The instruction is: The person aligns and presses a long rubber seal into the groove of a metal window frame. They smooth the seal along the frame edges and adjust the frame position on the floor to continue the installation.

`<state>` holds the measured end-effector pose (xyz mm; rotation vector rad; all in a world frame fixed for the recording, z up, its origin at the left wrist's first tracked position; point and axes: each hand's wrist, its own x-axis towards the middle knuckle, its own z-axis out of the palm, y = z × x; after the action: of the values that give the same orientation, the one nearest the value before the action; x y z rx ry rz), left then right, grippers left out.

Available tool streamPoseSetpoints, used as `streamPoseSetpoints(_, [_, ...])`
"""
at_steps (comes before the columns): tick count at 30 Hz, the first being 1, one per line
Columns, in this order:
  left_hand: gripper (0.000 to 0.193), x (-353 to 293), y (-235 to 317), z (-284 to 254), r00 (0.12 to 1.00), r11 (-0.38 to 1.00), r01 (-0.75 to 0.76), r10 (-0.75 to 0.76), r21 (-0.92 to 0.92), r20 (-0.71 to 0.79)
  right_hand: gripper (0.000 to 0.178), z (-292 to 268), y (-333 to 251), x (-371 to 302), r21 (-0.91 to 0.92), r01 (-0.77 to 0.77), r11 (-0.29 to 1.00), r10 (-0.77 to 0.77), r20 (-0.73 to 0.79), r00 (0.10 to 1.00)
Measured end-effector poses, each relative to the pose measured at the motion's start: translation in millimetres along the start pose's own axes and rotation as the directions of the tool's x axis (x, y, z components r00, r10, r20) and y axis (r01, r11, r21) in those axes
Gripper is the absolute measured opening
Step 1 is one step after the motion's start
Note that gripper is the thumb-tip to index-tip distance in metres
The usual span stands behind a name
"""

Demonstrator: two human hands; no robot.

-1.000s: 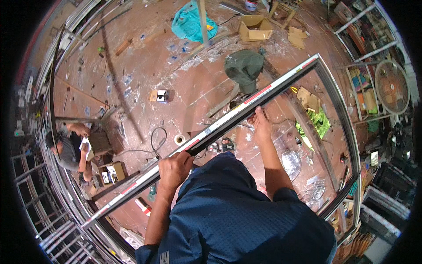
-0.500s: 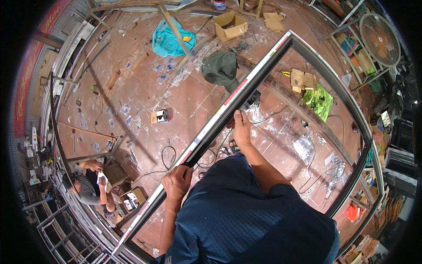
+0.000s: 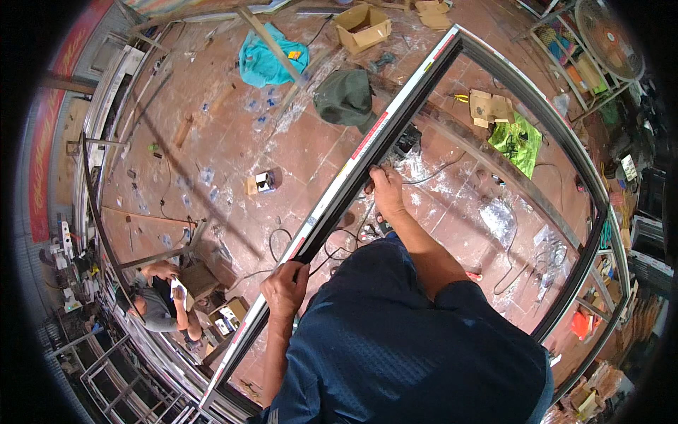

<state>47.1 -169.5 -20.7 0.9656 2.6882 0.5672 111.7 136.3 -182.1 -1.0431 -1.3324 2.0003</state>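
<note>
A large rectangular metal frame (image 3: 358,146), black inside with a white, red-marked outer face, surrounds my body at a slant. Its long near-left bar runs from lower left to upper right. My left hand (image 3: 284,288) is wrapped over this bar toward its lower part, thumb on top. Farther up the same bar, my right hand (image 3: 385,189) grips it from the inner side, its fingertips partly hidden behind the metal. Beyond the bar lies a dark green cloth-like thing (image 3: 344,97) on the floor.
Left, another person (image 3: 159,304) crouches by cardboard boxes, holding something white. A turquoise bag (image 3: 268,60), an open carton (image 3: 362,30) and a small box (image 3: 265,181) lie ahead. Cables, a long floor bar (image 3: 508,169) and a yellow-green cloth (image 3: 515,145) lie right. A fan (image 3: 611,42) stands far right.
The frame's far corner has shifted up and slightly left in view, and its right side outward. Both hands keep their grip; the right hand sits slightly lower left. The surroundings have shifted too.
</note>
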Motion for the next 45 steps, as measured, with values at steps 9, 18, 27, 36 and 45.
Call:
streamPoseSetpoints(9, [0.016, -4, -7, 8, 0.997, 0.999, -0.041, 0.039, -0.02, -0.072, 0.034, -10, -5, 9, 0.038, 0.082, 0.996, -0.084, 0.049, 0.995])
streamPoseSetpoints(18, [0.017, -8, -1, 4, 0.995, 0.997, -0.072, 0.07, -0.018, -0.067, 0.03, -1, -10, 4, 0.128, 0.079, 0.989, -0.077, -0.02, 0.997])
streamPoseSetpoints(27, [0.018, -9, 0, 7, 0.999, 0.999, -0.02, 0.021, 0.03, -0.031, 0.028, -11, 22, 34, -0.081, 0.186, 0.979, -0.194, -0.121, 0.973])
streamPoseSetpoints(36, [0.017, -11, -7, 8, 0.998, 0.999, -0.039, 0.038, -0.01, -0.041, 0.032, -8, -6, 30, 0.083, 0.168, 0.982, -0.16, -0.103, 0.982])
streamPoseSetpoints(45, [0.019, -11, -2, 0, 0.998, 0.998, -0.056, 0.057, 0.03, -0.03, 0.024, -1, -24, 22, 0.291, 0.132, 0.947, -0.097, -0.131, 0.987])
